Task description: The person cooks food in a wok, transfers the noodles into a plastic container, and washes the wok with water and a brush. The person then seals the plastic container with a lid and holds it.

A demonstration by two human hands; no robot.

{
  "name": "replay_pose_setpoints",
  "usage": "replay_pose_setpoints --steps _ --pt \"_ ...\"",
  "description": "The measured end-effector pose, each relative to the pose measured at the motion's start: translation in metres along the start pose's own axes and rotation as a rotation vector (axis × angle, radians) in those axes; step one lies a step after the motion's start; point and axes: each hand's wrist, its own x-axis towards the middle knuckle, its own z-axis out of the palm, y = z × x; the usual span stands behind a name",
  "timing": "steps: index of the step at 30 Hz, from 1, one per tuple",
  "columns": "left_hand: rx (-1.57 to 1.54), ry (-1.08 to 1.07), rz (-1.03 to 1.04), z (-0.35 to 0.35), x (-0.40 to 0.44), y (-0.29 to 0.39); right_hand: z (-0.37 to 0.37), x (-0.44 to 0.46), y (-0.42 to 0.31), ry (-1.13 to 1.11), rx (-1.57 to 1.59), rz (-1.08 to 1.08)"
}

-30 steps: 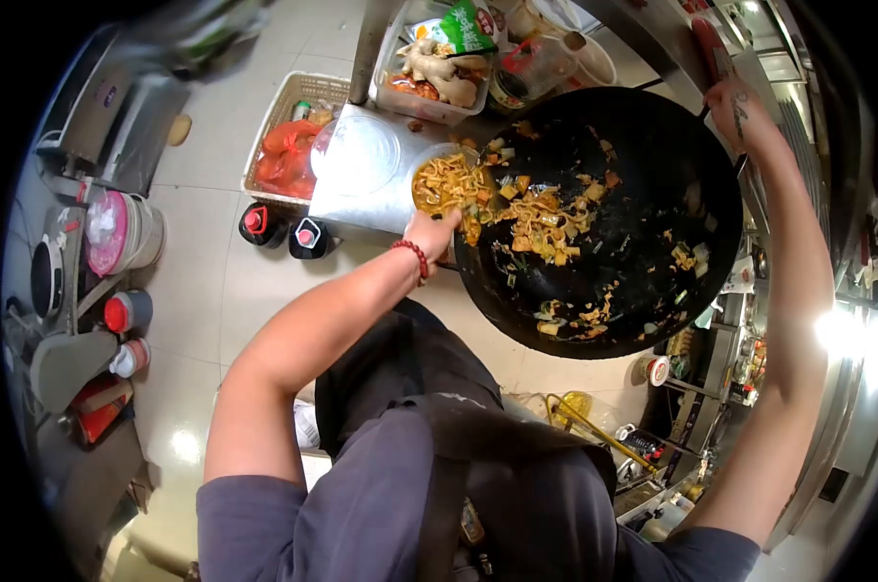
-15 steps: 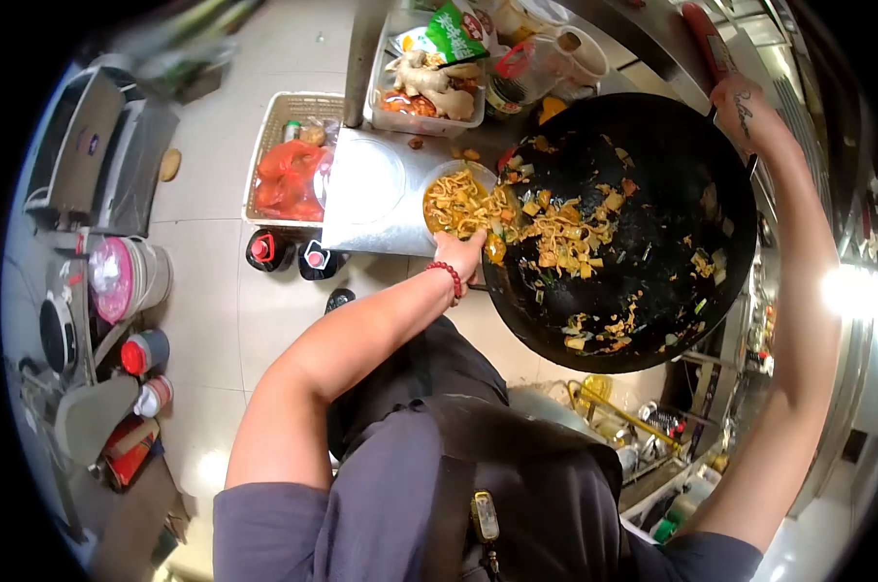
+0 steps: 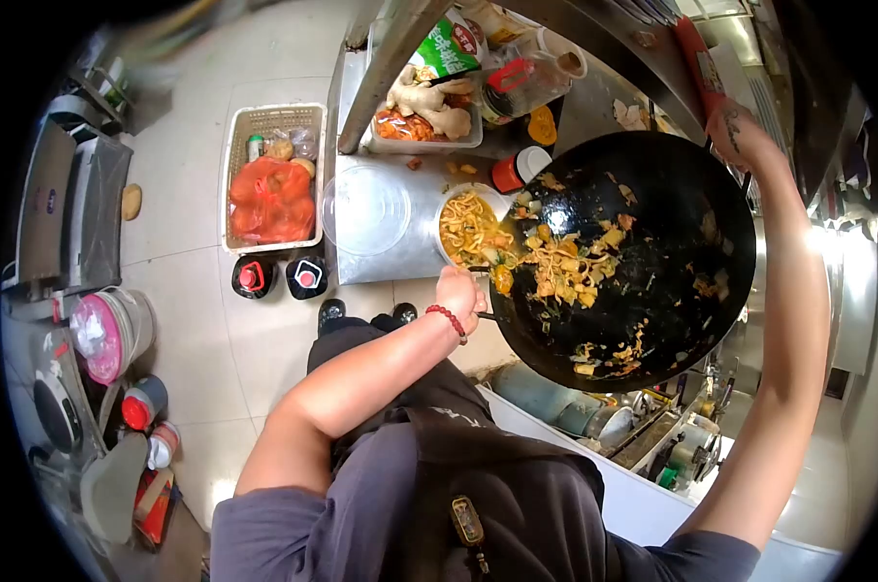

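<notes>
A large black wok [image 3: 652, 233] is tilted toward a round clear bowl [image 3: 497, 199] on the metal counter. Noodles with vegetable pieces [image 3: 565, 267] lie in the wok and reach over its rim into the bowl, which holds noodles in orange broth. My left hand [image 3: 460, 293], with a red bead bracelet at its wrist, is closed round the wok's near-side handle, just below the bowl. My right hand [image 3: 738, 136] is closed at the wok's far upper-right edge, on the other handle. A clear round lid [image 3: 367, 210] lies left of the bowl.
A red jar with a white lid [image 3: 521, 169] stands behind the bowl. Behind the lid is a tub with ginger [image 3: 429, 105]. A basket with a red bag [image 3: 272, 199] and two dark bottles [image 3: 306, 278] stand at left. A metal shelf post [image 3: 392, 73] rises close by.
The view has shifted, and the wok and bowl appear slightly lower. My left hand sits lower against the bowl, and the red jar shows more fully. Noodles still bridge wok and bowl.
</notes>
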Motion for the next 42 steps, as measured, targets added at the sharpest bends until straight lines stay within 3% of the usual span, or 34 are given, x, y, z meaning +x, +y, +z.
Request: replay_pose_setpoints --steps 4,10,11,12,13,15,17,19,22,24,25,26,28,29,31,34,37,39,40,42 --pt "-0.053 -0.048 -0.071 -0.013 0.021 0.016 0.008 0.023 0.005 -0.096 0.156 -0.041" --pt "-0.047 -0.026 -0.061 -0.015 0.013 0.023 0.009 0.040 -0.006 -0.303 0.062 0.352" --pt "-0.040 -0.033 -0.062 -0.017 0.012 0.023 0.024 0.045 0.013 -0.233 -0.145 0.025" --pt "-0.033 -0.041 -0.062 -0.018 0.012 0.023 0.011 0.044 -0.014 -0.236 -0.147 0.026" --pt "-0.034 -0.041 -0.066 -0.017 0.012 0.024 -0.015 0.044 -0.065 -0.344 -0.092 0.422" --pt "-0.062 -0.060 -0.094 -0.016 0.014 0.025 -0.023 0.046 -0.080 -0.445 -0.037 0.822" --pt "-0.074 -0.073 -0.115 -0.017 0.021 0.025 -0.005 0.049 -0.022 -0.333 -0.034 0.280" --pt "-0.087 -0.085 -0.136 -0.020 0.026 0.023 0.007 0.051 -0.011 -0.276 -0.033 0.012" --pt "-0.133 -0.111 -0.154 -0.026 0.029 0.024 0.001 0.046 -0.032 -0.291 -0.036 0.088" --pt "-0.130 -0.104 -0.158 -0.023 0.025 0.033 -0.018 0.032 -0.061 -0.140 0.029 0.193" --pt "-0.120 -0.093 -0.162 -0.023 0.023 0.037 -0.003 0.048 -0.037 -0.139 0.030 0.190" --pt "-0.096 -0.095 -0.176 -0.024 0.033 0.033 0.026 0.075 0.009 0.155 -0.308 -0.385" --pt "-0.085 -0.108 -0.167 -0.037 0.034 0.023 0.035 0.080 0.018 0.457 -0.640 -0.963" --pt "-0.072 -0.121 -0.160 -0.041 0.032 0.020 0.023 0.057 -0.009 0.251 -0.520 -0.764" --pt "-0.067 -0.085 -0.151 -0.034 0.024 0.030 -0.009 0.042 -0.045 0.052 -0.397 -0.565" --pt "0.119 -0.084 -0.053 -0.026 0.020 0.033 -0.032 0.038 -0.056 -0.316 -0.638 -0.704" --pt "0.389 -0.240 0.005 -0.027 0.023 0.028 -0.020 0.037 -0.050 -0.051 -0.091 -0.606" --pt "0.494 -0.177 0.086 -0.025 0.041 0.006 -0.014 0.041 -0.046 0.081 0.177 -0.536" --pt "0.690 -0.133 0.158 -0.025 0.051 -0.003 -0.012 0.045 -0.045 0.126 0.267 -0.512" --pt "0.916 -0.056 0.225 -0.021 0.053 -0.007 -0.011 0.065 -0.049 -0.105 -0.547 -0.202"
